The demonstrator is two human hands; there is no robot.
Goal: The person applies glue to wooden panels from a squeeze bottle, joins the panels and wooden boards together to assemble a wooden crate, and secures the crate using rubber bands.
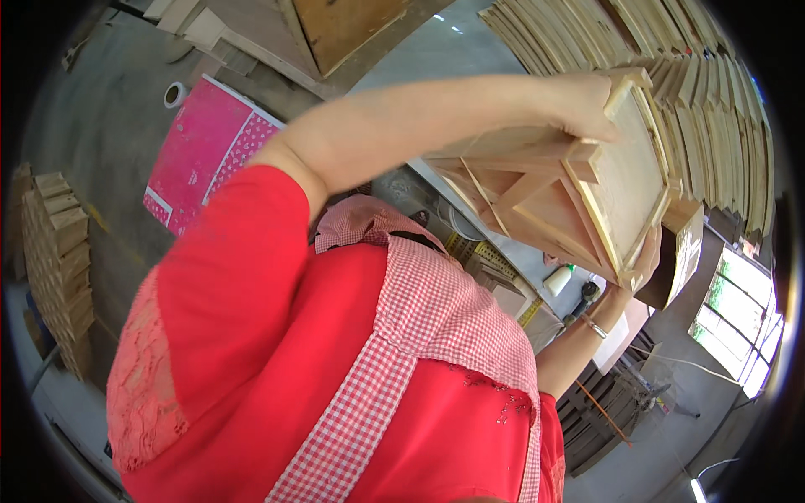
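Observation:
A light-wood box-shaped frame (537, 197) is held up and tilted over the workbench at the right. Thin panels fill its sides, and crossed slats brace one of them. Reaching across from the left, my left hand (587, 107) is closed over its upper edge. My right hand (646, 256), with a bracelet at the wrist, grips its lower right corner. Some of the fingers of both hands are hidden by the wood. Below the frame, a white bottle with a green cap (558, 280) lies on the bench beside a dark tool (589, 293).
Tall stacks of wooden frames (721, 134) rise behind the piece at the upper right. A pink sheet (197, 151) and a tape roll (174, 94) are at the left. Wooden blocks are piled (63, 268) at the far left. A barred window (738, 310) is at the right.

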